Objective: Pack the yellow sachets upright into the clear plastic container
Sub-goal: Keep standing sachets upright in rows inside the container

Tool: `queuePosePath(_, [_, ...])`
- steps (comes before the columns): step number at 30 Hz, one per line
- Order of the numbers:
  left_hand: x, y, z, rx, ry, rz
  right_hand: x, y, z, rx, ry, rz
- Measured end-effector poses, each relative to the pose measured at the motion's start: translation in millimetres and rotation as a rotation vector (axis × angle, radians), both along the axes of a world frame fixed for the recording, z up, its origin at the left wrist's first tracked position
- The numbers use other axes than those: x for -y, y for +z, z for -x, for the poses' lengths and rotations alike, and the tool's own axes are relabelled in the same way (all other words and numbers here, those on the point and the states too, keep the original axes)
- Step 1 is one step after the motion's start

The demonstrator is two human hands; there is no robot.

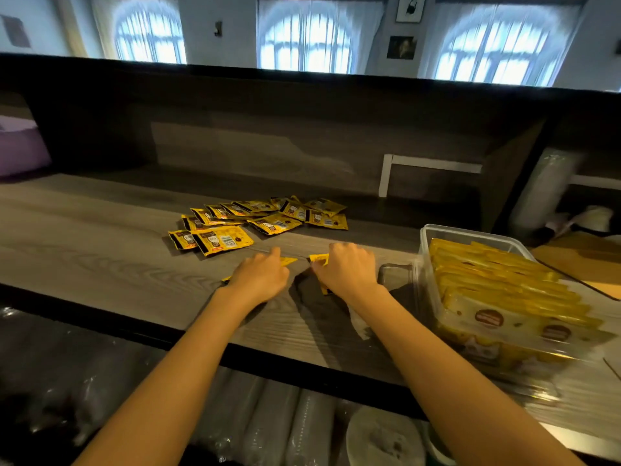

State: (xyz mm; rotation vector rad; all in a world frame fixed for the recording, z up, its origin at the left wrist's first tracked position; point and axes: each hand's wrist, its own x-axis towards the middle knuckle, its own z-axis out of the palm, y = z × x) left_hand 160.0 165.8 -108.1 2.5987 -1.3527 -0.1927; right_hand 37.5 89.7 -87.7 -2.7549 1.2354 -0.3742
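The left hand covers a flat yellow foil sachet on the grey wooden counter. Only its corners show, so I cannot tell if the fingers grip it. The right hand curls its fingers round a second sachet, mostly hidden. Loose sachets lie beyond. The clear plastic container, blurred, holds upright rows.

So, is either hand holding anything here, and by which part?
The left hand covers one sachet, the right hand another sachet, over their middles; gripped or merely pressed cannot be told.
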Motion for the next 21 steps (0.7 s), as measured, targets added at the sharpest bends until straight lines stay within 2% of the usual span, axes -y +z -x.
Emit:
queuePosePath(5, [-7,2,3,0.008,-0.025,0.100,-2,-4,0,-0.131,0.033,-0.111])
queuePosePath(9, [-9,7,10,0.001,-0.025,0.222,-6,4,8,-0.223,0.133,-0.035])
queuePosePath(12, [-6,15,18,-0.078,-0.030,0.384,-11,5,18,-0.225,0.147,0.048])
queuePosePath(14, [-5,23,22,-0.137,-0.008,0.532,-14,8,23,-0.137,0.123,0.056])
queuePosePath(17, [-4,37,30,-0.175,0.012,0.728,-19,29,30,0.116,0.054,0.018])
queuePosePath(21, [-2,62,48,-0.193,0.020,0.901,-19,67,34,0.331,-0.011,-0.022])
